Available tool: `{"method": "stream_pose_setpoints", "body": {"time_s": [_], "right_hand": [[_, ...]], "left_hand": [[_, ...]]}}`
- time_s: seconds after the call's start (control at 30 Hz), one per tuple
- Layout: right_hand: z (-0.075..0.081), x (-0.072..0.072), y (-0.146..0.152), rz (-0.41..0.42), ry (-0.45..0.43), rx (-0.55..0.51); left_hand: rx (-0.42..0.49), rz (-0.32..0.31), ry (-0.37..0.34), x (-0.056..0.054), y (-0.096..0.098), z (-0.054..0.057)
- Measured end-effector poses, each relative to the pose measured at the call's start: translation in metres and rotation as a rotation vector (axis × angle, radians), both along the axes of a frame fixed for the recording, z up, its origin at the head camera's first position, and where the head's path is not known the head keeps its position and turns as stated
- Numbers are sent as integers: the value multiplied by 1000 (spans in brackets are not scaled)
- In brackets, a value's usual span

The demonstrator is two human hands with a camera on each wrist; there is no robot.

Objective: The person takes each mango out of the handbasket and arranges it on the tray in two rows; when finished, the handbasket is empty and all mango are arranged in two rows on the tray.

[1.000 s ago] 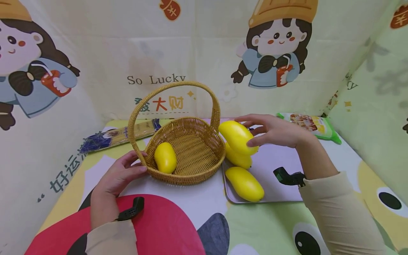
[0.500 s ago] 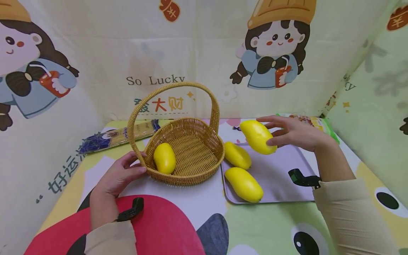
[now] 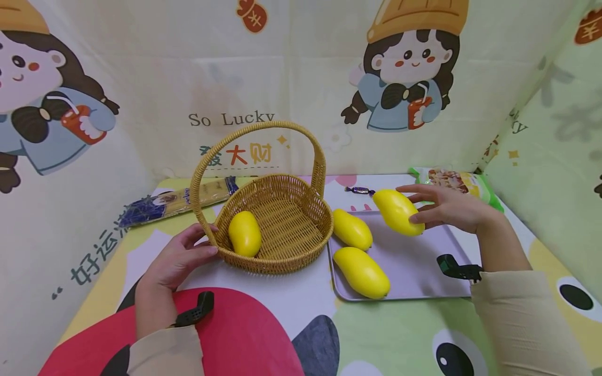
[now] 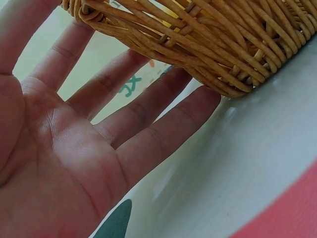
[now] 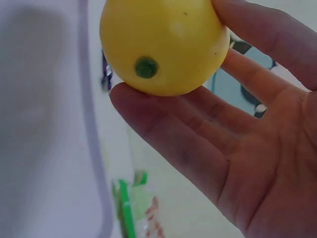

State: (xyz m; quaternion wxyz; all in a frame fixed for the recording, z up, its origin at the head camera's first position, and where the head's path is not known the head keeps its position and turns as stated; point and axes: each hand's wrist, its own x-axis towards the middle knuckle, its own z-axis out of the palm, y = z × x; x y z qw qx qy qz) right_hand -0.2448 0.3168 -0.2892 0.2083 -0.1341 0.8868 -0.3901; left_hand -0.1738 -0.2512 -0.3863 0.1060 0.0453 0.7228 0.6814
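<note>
My right hand (image 3: 453,209) holds a yellow mango (image 3: 397,211) in the air over the back of the lilac tray (image 3: 423,271), thumb on one side and fingertips on the other. Its green stem end faces the camera in the right wrist view. Two more mangoes, a rear one (image 3: 352,230) and a front one (image 3: 361,272), lie on the tray's left side. One mango (image 3: 245,234) rests inside the wicker basket (image 3: 291,230), at its left. With fairly straight fingers, my left hand (image 3: 174,256) touches the basket's left side by the handle base; in the left wrist view fingertips meet the weave (image 4: 218,54).
A long blue-and-gold packet (image 3: 176,201) lies behind the basket's left side. A small dark wrapped candy (image 3: 360,190) sits behind the tray. Farther right is a green-edged packet (image 3: 470,183), partly behind my right hand. Printed cloth walls (image 3: 305,68) enclose the back and sides.
My right hand has carried its mango rightward from near the basket's right rim, off the rear mango, then slightly lower over the tray. The candy has come into view. My left hand has stayed put.
</note>
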Motion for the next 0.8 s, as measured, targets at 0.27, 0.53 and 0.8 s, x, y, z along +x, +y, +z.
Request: {"method": "stream_pose_setpoints", "body": {"time_s": [0.27,0.53,0.8], "right_hand": [[-21,-5,13,-36,-118,6],[-31,-9,20,-43,-193,26],[-38,-9,22,-52,-206,45]], "left_hand": [[8,-4,-1,-1,-1,-1],[2,6,-6,0,0,0],[12,5,-21,-2,0,1]]}}
